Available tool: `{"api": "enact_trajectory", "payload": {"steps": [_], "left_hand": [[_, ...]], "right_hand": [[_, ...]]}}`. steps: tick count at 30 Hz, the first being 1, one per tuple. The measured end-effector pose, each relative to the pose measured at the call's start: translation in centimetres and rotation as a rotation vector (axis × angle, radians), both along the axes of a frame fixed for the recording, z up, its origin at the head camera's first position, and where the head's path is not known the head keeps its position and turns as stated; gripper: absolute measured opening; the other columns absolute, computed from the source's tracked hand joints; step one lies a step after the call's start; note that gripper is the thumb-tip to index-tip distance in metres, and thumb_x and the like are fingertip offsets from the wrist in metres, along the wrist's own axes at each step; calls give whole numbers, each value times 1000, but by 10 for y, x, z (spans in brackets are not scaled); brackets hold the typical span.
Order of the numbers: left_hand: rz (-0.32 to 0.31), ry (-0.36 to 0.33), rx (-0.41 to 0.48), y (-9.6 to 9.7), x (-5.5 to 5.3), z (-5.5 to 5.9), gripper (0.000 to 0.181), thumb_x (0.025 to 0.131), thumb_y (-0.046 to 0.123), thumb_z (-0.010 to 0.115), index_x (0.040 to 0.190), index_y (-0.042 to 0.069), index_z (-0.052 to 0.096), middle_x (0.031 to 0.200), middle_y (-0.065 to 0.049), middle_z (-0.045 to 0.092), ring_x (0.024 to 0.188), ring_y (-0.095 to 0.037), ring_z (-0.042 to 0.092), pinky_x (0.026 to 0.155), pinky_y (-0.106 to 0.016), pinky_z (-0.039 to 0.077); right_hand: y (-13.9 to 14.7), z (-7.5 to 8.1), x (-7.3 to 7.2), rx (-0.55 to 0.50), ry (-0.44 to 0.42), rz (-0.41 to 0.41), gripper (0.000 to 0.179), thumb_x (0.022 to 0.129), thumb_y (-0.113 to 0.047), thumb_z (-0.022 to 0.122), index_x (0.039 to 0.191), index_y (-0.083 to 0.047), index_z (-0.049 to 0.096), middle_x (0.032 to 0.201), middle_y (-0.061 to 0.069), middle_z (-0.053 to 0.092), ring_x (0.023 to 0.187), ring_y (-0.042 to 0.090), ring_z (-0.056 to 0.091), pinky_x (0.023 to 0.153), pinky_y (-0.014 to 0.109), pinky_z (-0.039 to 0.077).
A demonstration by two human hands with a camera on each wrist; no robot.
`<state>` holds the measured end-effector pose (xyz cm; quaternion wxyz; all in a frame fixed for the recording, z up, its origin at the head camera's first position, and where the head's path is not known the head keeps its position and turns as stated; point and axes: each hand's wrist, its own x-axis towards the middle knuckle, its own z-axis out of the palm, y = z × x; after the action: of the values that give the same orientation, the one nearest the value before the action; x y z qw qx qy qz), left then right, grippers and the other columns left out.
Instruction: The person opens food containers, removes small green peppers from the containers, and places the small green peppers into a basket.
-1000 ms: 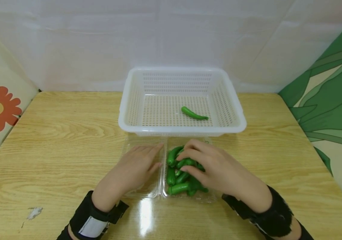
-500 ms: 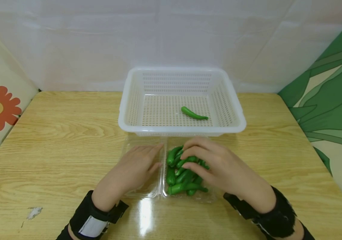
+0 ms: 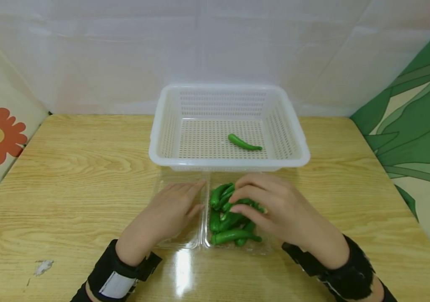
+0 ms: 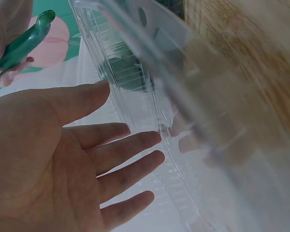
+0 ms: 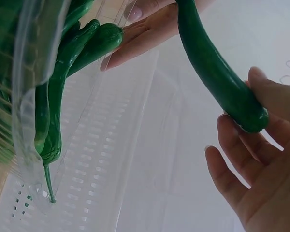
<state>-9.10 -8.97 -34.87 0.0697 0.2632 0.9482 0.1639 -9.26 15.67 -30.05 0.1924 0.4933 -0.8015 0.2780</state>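
My right hand (image 3: 269, 205) is over the filled half of a clear plastic clamshell box (image 3: 265, 250). In the right wrist view its thumb and fingers pinch a green chili pepper (image 5: 208, 67) by one end, above the box. Several more green peppers (image 3: 233, 237) lie heaped in that half. My left hand (image 3: 171, 209) is over the box's left half (image 3: 162, 184), fingers straight and spread; its fingertips (image 4: 157, 157) are right at the clear plastic edge in the left wrist view.
Behind the box stands a white perforated plastic basket (image 3: 230, 162) with a single green pepper (image 3: 243, 143) on its floor. Everything sits on a wooden table (image 3: 86, 167) against a white backdrop (image 3: 105, 63). A worn spot (image 3: 43, 267) marks the tabletop at front left.
My right hand has moved slightly to the right, uncovering more of the heap, where some peppers have shifted. My left hand and the basket have stayed in place.
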Motion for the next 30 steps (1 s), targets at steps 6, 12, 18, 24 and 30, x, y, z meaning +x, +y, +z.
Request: {"api": "enact_trajectory", "payload": {"steps": [6, 12, 18, 24, 30], "left_hand": [[3, -4, 0, 0, 0, 0, 61, 101, 31, 59, 151, 4, 39, 143, -15, 52, 132, -34, 48, 115, -51, 31], [-1, 4, 2, 0, 0, 0, 61, 100, 31, 59, 151, 3, 39, 143, -16, 53, 132, -34, 49, 114, -51, 31], [-6, 9, 5, 0, 0, 0, 61, 101, 31, 59, 150, 2, 39, 142, -16, 53, 131, -34, 49, 114, -50, 32], [-6, 12, 13, 0, 0, 0, 61, 100, 31, 59, 150, 2, 39, 142, -16, 54, 131, -34, 50, 114, -50, 32], [-4, 7, 10, 0, 0, 0, 61, 100, 30, 59, 151, 2, 38, 142, -16, 53, 131, -34, 49, 115, -50, 31]], "right_hand": [[-1, 1, 1, -24, 9, -15, 33, 101, -35, 55, 92, -8, 72, 99, 4, 67, 89, 16, 65, 83, 27, 54], [-2, 1, 2, -66, -23, -43, 34, 100, -36, 56, 92, -6, 72, 99, 5, 67, 90, 19, 65, 86, 22, 52], [-4, 0, 0, -145, -4, -26, 33, 100, -33, 58, 92, -3, 71, 97, 7, 67, 87, 20, 65, 86, 18, 51], [-5, 1, -1, -215, 26, -21, 31, 100, -29, 59, 93, -1, 70, 95, 10, 66, 85, 22, 65, 85, 17, 52], [-6, 1, -3, -255, 93, -40, 31, 101, -27, 59, 91, 0, 70, 95, 12, 66, 82, 23, 66, 79, 19, 54]]}}
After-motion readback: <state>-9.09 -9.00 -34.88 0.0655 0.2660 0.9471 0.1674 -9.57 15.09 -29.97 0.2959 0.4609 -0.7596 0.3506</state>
